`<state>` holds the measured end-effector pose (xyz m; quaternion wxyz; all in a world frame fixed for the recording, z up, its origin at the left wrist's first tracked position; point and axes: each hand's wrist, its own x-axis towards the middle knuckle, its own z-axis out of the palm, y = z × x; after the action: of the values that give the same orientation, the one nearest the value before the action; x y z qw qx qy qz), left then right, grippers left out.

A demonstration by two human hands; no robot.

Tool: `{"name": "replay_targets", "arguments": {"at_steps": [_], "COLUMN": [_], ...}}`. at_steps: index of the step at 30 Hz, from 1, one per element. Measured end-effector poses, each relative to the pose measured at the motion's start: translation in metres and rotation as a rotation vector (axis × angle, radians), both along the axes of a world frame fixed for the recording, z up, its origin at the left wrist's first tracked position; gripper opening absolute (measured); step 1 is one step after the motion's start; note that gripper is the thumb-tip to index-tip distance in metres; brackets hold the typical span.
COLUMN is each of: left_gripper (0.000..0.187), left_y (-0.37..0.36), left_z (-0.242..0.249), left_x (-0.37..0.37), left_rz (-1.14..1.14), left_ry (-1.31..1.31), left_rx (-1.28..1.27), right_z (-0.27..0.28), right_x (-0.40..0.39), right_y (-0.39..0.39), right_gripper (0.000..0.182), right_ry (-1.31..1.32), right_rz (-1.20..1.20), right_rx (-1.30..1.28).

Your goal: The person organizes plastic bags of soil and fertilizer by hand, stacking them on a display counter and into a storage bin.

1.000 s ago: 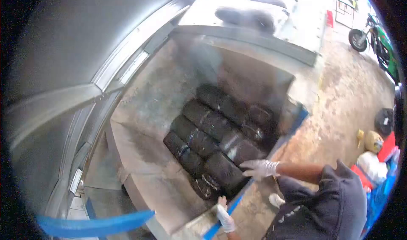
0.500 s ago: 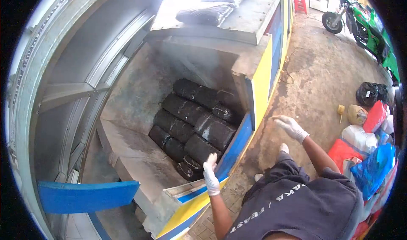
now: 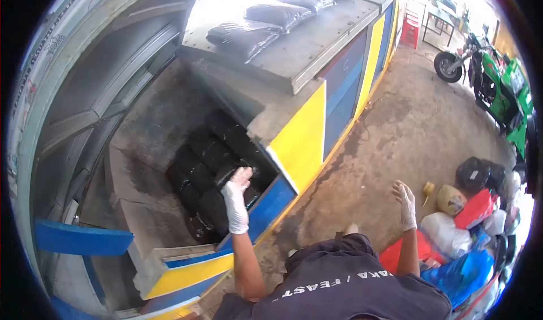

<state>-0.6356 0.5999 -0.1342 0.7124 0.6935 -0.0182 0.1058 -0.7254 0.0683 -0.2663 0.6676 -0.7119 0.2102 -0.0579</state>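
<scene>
My left hand [image 3: 236,200], in a whitish glove with bare fingertips, is raised at the edge of a concrete bin. Its fingers are stretched out and hold nothing. Behind it in the bin lie several stacked black plastic-wrapped bundles [image 3: 195,170]. My right hand [image 3: 405,205], gloved the same way, hangs in the air over the floor on the right, fingers apart and nothing in them. The nearest things to it are a red bag [image 3: 410,253] and a white plastic bag [image 3: 445,233].
Filled plastic bags [image 3: 246,37] lie in a row on the counter [image 3: 308,65]. A blue board [image 3: 83,239] is at the lower left. A green motorcycle [image 3: 500,91] and a red stool [image 3: 410,30] stand at the upper right, above piled bags including a blue one [image 3: 461,275].
The view has turned toward the right, so the bin sits further left. My left hand has risen in view; my right hand is now lower, with its fingers pointing up.
</scene>
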Motion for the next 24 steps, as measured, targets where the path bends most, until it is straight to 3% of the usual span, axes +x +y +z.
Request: {"name": "replay_targets", "arguments": {"at_steps": [1,5,10,13,17,19,22,24], "left_gripper": [0.082,0.076,0.064,0.056,0.066,0.075,0.075,0.074], "left_y": [-0.013,-0.05,-0.069,-0.058,-0.023,-0.004,0.01,0.01], "left_z": [0.01,0.041,0.072,0.086,0.101,0.109,0.125,0.132], "left_x": [0.01,0.031,0.025,0.023,0.038,0.059,0.106,0.146], "left_rz": [0.013,0.131,0.259,0.359,0.45,0.471,0.466,0.4], "left_ry": [-0.025,-0.159,-0.175,-0.176,-0.133,-0.14,-0.17,-0.225], "left_rx": [0.028,0.087,0.237,0.356,0.211,0.258,0.273,0.232], "right_z": [-0.002,-0.022,-0.017,-0.007,0.029,0.056,0.11,0.148], "right_x": [0.002,0.02,0.081,0.137,0.209,0.241,0.279,0.3], "right_y": [-0.027,-0.141,-0.203,-0.183,-0.123,-0.091,-0.053,-0.037], "right_gripper": [0.062,0.061,0.06,0.058,0.055,0.054,0.053,0.06], "right_ry": [0.021,0.065,0.007,-0.022,-0.163,-0.243,-0.407,-0.538], "right_rz": [-0.045,-0.179,-0.204,-0.2,-0.115,-0.097,-0.047,0.052], "right_rx": [0.003,0.01,0.014,0.015,0.041,0.042,0.123,0.377]}}
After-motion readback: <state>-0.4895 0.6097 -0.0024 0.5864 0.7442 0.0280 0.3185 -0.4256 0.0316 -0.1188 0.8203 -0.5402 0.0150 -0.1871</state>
